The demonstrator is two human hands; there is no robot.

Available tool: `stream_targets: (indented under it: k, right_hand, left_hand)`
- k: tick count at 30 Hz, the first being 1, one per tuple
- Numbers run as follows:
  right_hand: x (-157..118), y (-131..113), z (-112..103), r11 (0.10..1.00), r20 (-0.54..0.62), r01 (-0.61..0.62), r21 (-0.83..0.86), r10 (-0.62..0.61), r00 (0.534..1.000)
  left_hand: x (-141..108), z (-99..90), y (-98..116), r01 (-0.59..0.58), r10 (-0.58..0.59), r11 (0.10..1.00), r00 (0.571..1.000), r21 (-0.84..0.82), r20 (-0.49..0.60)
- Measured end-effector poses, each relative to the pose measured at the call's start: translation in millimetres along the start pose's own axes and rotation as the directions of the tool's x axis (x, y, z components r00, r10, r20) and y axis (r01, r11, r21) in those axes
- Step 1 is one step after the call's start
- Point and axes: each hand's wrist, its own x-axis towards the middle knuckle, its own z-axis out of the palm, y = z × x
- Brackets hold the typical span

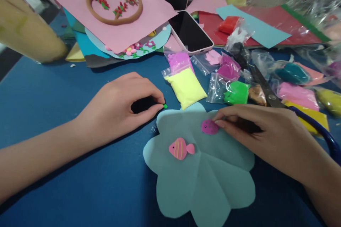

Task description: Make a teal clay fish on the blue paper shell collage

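Observation:
A light blue scalloped paper [181, 191] with fold creases lies on the blue table. On it rests a pink clay fish [179, 149] with yellow stripes and a separate round tail. Near the paper's upper right sits a purple dotted clay piece [209, 127] with a small dark eye. The thumb and forefinger of my right hand [255, 131] are pinched at its right edge; what lies between the fingertips is hidden. My left hand [128, 103], left of the paper, pinches a tiny green clay piece [165, 106] between thumb and forefinger.
Bags of clay, yellow [188, 87] and green [236, 93] among several, crowd the far right. Scissors [269, 94] with blue handles lie by my right hand. Behind are a phone [190, 32], pink paper [74, 5] with a clay wreath [114, 23], and a tan cylinder [29, 25].

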Motion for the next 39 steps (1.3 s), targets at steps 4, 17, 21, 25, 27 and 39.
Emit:
stream_targets:
  k: [4,17,21,25,27,39]
  right_hand:
    - [-1.1,1.2,-0.1,1.000,0.018,-0.020,0.012,0.019,1.000]
    - [0.2,-2.6,-1.7,0.999,-0.019,-0.036,0.023,0.037,0.999]
    - [0.4,-1.1,-0.4,0.998,-0.042,-0.048,0.051,0.050,0.998]
    - [1.9,-2.4,-0.7,0.995,-0.013,-0.072,0.073,0.073,0.997]
    - [2.2,-3.3,-1.2,0.995,-0.004,-0.069,0.074,0.069,0.998]
    - [4.2,-2.0,-0.9,0.998,0.026,-0.043,0.055,0.042,0.999]
  left_hand:
    - [-0.2,-0.2,-0.3,-0.002,0.002,1.000,1.000,0.006,0.002]
    - [-0.1,0.9,-0.2,-0.002,0.002,1.000,1.000,0.002,-0.015]
    - [-0.2,1.4,-0.4,-0.002,0.002,1.000,1.000,0.001,-0.020]
    - [-0.1,2.6,-0.8,-0.002,0.002,1.000,1.000,0.002,-0.030]
    - [-0.2,2.5,-0.9,-0.003,0.003,1.000,0.999,0.002,-0.032]
    - [-0.3,0.5,0.6,0.021,-0.021,1.000,1.000,0.012,0.013]
